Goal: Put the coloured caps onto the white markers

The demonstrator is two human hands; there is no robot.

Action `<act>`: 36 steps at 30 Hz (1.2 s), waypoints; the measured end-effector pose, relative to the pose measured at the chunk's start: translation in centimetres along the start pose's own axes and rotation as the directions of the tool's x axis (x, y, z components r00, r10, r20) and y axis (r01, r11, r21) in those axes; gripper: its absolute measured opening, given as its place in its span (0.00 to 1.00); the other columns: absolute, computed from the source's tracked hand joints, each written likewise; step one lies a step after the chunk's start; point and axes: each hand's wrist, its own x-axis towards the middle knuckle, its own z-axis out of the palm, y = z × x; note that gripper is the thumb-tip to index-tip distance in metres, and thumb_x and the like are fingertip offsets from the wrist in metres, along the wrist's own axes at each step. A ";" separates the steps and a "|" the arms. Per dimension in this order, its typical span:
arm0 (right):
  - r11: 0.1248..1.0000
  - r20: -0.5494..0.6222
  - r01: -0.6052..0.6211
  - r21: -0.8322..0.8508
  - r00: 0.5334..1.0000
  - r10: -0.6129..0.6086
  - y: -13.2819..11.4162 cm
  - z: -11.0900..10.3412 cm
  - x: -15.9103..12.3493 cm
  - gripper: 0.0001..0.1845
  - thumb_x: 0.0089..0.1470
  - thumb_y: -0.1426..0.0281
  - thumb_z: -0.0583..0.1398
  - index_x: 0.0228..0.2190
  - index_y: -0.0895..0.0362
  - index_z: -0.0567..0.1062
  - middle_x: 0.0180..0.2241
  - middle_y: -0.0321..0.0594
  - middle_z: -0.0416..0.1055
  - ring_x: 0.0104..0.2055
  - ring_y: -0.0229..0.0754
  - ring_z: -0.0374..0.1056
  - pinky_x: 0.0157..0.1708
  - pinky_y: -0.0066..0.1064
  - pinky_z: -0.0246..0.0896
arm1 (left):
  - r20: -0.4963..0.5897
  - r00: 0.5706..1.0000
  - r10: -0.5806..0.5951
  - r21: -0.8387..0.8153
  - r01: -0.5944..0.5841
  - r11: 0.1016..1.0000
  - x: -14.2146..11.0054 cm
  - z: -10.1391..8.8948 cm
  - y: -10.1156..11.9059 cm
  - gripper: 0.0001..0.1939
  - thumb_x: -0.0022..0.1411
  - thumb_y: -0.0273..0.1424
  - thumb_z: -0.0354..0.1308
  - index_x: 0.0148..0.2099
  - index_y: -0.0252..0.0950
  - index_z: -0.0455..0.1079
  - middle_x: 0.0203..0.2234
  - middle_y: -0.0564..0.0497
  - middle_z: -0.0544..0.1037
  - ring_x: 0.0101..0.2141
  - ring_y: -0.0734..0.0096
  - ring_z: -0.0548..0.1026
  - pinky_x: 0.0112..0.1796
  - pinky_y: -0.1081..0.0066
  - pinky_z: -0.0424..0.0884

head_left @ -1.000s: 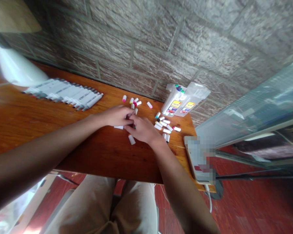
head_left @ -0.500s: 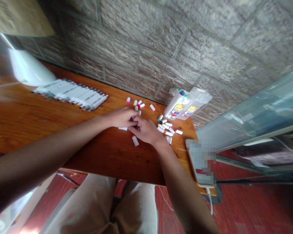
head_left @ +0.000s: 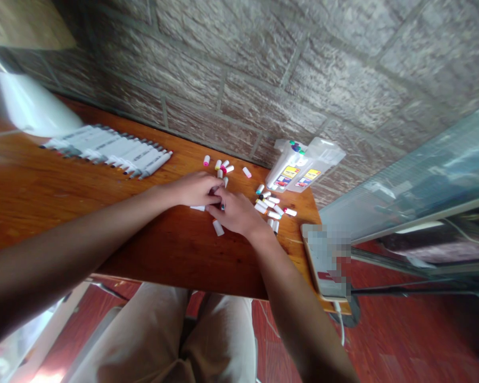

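My left hand point(head_left: 198, 188) and my right hand point(head_left: 236, 214) meet over the table, fingertips touching. Both are closed. From under the left hand a white marker point(head_left: 197, 208) sticks out to the left; the rest of it is hidden by the fingers. Between the right thumb and fingers shows a dark teal bit of what looks like a marker cap point(head_left: 223, 205), mostly covered. A loose white cap with an orange end point(head_left: 217, 228) lies just below the right hand. Beyond the hands lie several caps with pink and yellow ends point(head_left: 219, 165).
A row of white markers point(head_left: 112, 150) lies at the left, near a white lamp point(head_left: 40, 106). More loose caps point(head_left: 269, 205) are scattered at the right. An opened clear plastic case point(head_left: 299, 167) stands against the brick wall. A pixelated phone-like slab point(head_left: 323, 266) lies by the table's right edge.
The view shifts slightly right, then back. Both hands stay together with only small finger movements; the coloured bit at the right fingers looks orange earlier, dark teal now.
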 end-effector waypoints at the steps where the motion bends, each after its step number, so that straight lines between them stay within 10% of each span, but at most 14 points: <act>1: 1.000 0.009 0.001 -0.020 1.000 -0.001 -0.1 0.0 -0.1 0.13 0.66 0.63 0.59 0.49 0.57 0.72 0.50 0.49 0.80 0.53 0.52 0.76 0.52 0.38 0.67 | 0.003 1.000 -0.001 0.008 0.001 1.000 0.0 0.0 0.1 0.04 0.58 0.30 0.61 0.32 0.37 0.70 0.26 0.51 0.78 0.29 0.68 0.74 0.31 0.70 0.60; 36: 0.995 0.080 0.009 -0.100 0.997 0.000 -1.3 -0.9 -1.0 0.21 0.69 0.61 0.57 0.56 0.61 0.71 0.55 0.54 0.76 0.56 0.55 0.74 0.56 0.43 0.68 | 0.056 0.998 -0.033 0.057 0.030 0.998 -0.3 -0.6 1.1 0.09 0.61 0.37 0.57 0.39 0.39 0.72 0.34 0.48 0.82 0.37 0.60 0.80 0.36 0.68 0.68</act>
